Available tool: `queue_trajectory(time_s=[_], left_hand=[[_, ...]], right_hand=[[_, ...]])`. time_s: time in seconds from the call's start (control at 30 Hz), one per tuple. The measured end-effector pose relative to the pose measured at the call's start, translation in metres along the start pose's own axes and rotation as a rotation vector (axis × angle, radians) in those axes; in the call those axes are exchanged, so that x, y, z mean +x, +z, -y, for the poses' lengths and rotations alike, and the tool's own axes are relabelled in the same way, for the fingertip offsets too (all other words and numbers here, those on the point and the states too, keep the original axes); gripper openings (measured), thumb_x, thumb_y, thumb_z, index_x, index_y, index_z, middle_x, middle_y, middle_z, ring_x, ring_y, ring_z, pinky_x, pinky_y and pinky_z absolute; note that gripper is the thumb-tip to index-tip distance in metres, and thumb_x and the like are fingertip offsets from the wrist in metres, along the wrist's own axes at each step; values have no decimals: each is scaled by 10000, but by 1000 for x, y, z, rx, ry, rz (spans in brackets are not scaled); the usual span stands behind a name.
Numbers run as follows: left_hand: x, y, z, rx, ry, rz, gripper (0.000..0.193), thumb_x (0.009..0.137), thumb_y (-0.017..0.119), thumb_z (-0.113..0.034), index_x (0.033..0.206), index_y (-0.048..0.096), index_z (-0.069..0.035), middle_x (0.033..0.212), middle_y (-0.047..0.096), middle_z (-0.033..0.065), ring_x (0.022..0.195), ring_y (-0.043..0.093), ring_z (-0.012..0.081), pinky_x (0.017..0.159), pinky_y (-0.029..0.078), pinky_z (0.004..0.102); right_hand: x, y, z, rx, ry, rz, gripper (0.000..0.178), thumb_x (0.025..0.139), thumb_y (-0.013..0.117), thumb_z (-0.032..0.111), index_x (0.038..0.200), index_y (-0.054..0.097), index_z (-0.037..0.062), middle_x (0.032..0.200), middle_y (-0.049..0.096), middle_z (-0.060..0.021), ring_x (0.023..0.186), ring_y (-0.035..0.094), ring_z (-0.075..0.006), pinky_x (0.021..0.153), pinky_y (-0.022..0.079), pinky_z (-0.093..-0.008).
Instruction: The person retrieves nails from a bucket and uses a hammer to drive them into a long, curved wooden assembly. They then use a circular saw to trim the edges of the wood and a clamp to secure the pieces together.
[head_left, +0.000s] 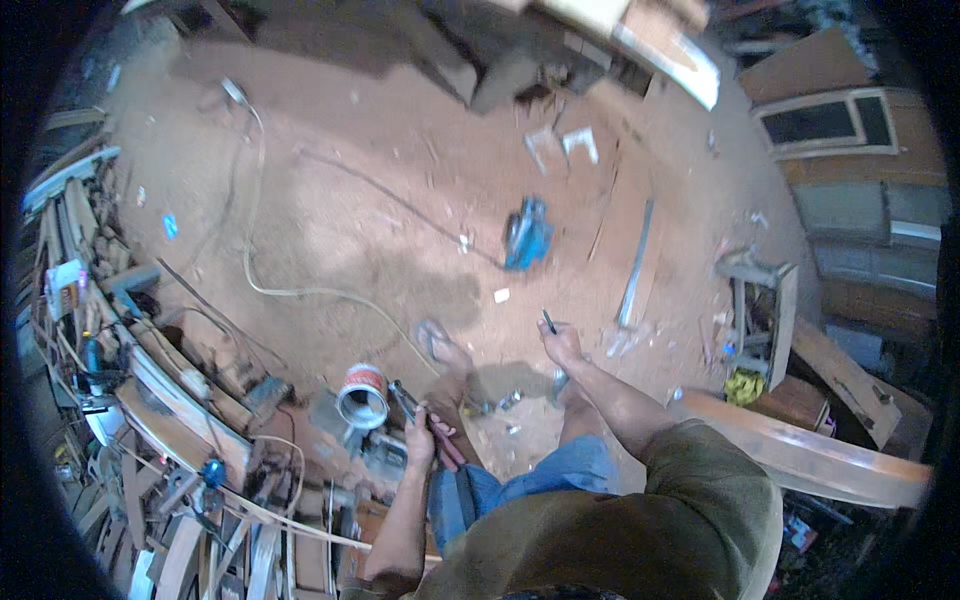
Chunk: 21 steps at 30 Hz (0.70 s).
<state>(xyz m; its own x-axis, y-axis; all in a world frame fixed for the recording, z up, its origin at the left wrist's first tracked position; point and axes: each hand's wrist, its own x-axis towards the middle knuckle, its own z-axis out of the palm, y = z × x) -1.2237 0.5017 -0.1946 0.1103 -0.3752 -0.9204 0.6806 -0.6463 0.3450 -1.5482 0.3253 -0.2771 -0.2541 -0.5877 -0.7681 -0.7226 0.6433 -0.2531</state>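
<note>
My left hand [424,430], low and left of the middle, is closed round red-handled pliers [447,452], whose dark head points up and away from me. Just left of that hand stands a white and red bucket [363,397], its mouth showing. Stretched out to the right, my right hand [561,343] pinches a short dark stick-like piece [548,320]; it is too small to make out its kind. Beyond it on the ground lies a blue power tool [527,233] with a dark cord.
A long metal strip [637,262] lies right of the power tool. A pale cable [252,200] curves across the dirt floor. Wood pieces [180,400] are heaped at the left. At the right are a small wooden frame [783,325] and a long curved plank [800,445].
</note>
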Motion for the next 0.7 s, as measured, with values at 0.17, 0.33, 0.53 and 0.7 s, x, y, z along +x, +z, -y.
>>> queue_trajectory(time_s=[0.17,0.33,0.53,0.7], left_hand=[[-66,81,-160,159,128,277,528,1069,388,-470,1284,535,-11,928,607,94,850,670,236,765,584,379],[-96,139,-312,273,287,500,589,1066,401,-476,1424,471,-13,1230,618,142,1089,618,231,981,466,383],[-125,166,-459,373,413,652,644,1053,465,-446,1510,325,-15,1457,494,184,1288,541,282,1063,431,417],[-93,116,-597,477,453,409,643,1033,512,-433,1508,349,-31,1457,494,211,1255,574,320,1057,445,433]], right_hand=[[-161,-103,195,120,-347,194,689,915,619,623,1170,679,-14,1141,714,-165,1074,663,-245,945,500,-393],[-288,-127,363,-107,-683,444,651,891,703,458,1376,555,50,1229,668,-181,1165,628,-285,1002,484,-383],[-248,-108,450,307,-919,17,365,872,691,286,1094,646,1,972,656,-205,875,634,-301,779,498,-439],[-161,-123,524,495,-652,-262,347,912,695,341,902,608,6,725,571,-70,693,517,-179,642,455,-379]])
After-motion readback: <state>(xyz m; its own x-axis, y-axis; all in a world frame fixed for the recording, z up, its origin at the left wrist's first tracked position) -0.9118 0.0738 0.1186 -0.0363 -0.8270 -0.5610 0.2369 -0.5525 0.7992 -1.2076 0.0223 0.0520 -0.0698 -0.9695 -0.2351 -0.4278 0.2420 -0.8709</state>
